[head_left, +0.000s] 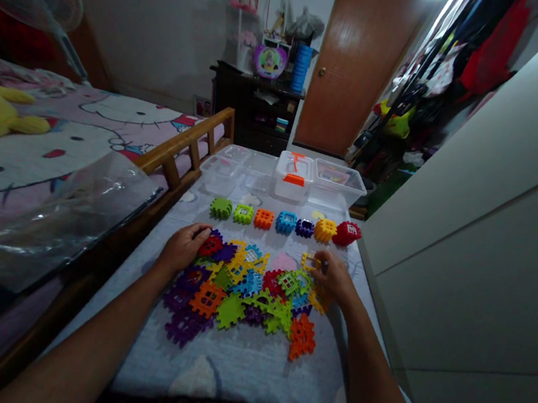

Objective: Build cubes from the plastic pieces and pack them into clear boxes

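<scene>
A loose heap of flat, notched plastic building tiles lies on the cloth-covered table. My right hand [333,275] pinches a yellow notched tile [309,261] at the heap's right edge. At the upper left of the heap is my left hand [185,246], fingers curled beside a red tile [210,245]; whatever it may hold is hidden. Between my hands lie a blue tile [250,284], an orange tile [208,299] and a green tile [231,311]. Purple tiles [187,326] spread at the lower left, and another orange tile [302,338] sits at the lower right.
Behind the heap stands a row of assembled blocks, from a green block [221,208] to a red block [348,233]. Further back are clear plastic bins [337,181] and a lidded box with orange clips [293,181]. A wooden bed rail [180,148] borders the left; a white cabinet [492,194], the right.
</scene>
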Action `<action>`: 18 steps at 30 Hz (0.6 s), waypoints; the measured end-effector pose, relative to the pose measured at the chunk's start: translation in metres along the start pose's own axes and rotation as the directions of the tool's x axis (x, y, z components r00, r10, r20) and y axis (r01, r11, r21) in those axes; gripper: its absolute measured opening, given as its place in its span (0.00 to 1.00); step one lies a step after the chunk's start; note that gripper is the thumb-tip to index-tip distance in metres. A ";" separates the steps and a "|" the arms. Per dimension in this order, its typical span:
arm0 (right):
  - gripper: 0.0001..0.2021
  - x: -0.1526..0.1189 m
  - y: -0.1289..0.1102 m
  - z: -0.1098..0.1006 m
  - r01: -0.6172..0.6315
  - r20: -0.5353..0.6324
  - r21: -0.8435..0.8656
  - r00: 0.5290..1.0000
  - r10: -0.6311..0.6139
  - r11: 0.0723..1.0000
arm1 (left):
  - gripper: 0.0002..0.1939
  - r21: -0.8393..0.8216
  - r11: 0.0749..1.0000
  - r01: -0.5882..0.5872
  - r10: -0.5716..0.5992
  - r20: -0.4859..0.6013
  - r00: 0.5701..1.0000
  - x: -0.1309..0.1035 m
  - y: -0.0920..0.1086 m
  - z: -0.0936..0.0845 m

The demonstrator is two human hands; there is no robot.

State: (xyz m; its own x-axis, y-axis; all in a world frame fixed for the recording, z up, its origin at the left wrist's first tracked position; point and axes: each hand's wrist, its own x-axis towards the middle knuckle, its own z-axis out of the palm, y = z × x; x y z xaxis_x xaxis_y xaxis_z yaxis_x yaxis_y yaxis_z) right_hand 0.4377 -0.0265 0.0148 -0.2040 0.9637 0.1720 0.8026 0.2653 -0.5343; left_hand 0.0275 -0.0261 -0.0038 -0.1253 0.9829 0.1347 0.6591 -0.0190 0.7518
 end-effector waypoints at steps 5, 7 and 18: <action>0.11 0.002 -0.002 -0.001 -0.008 -0.007 -0.043 1.000 0.008 0.999 | 0.27 -0.009 1.000 0.012 -0.012 -0.017 1.000 -0.001 0.003 -0.002; 0.04 0.003 -0.004 0.001 0.045 -0.027 -0.090 0.998 -0.048 0.995 | 0.27 -0.012 1.000 0.015 -0.015 -0.018 1.000 -0.002 0.004 -0.002; 0.10 -0.027 -0.003 -0.034 0.020 0.082 -0.091 0.997 -0.012 0.996 | 0.26 0.004 1.000 0.016 -0.016 -0.024 1.000 0.000 -0.003 -0.001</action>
State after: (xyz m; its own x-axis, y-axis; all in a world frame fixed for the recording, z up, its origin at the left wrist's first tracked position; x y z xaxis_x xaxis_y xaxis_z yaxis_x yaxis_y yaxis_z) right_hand 0.4599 -0.0545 0.0395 -0.2593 0.9595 0.1099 0.8460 0.2806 -0.4534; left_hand 0.0250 -0.0260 -0.0054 -0.1533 0.9785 0.1380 0.6600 -0.0026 0.7512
